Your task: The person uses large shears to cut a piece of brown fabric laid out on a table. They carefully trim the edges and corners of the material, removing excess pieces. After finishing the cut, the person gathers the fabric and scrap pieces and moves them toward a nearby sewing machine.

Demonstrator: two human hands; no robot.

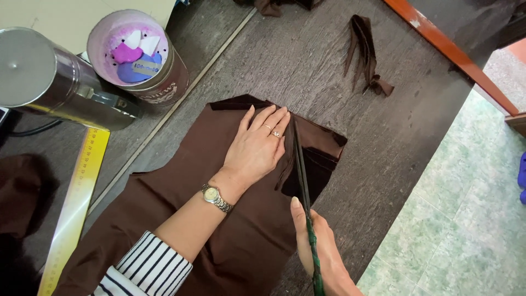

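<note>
A piece of brown fabric (181, 203) lies flat on a dark grey table (307, 60). My left hand (257, 145), with rings and a wristwatch, presses flat on the fabric, fingers together and pointing away from me. My right hand (320, 249) grips the green-wrapped handle of long black scissors (301, 164). Their blades run along the fabric just right of my left fingertips, at a cut edge where a narrow brown strip (286, 167) curls up.
A tin (139, 55) holding tailor's chalk pieces stands at the back left beside a metal cylinder (44, 77). A yellow ruler (76, 197) lies along the left. Brown fabric scraps (366, 52) rest at the back. The table's orange edge (449, 52) borders a green tiled floor (460, 208).
</note>
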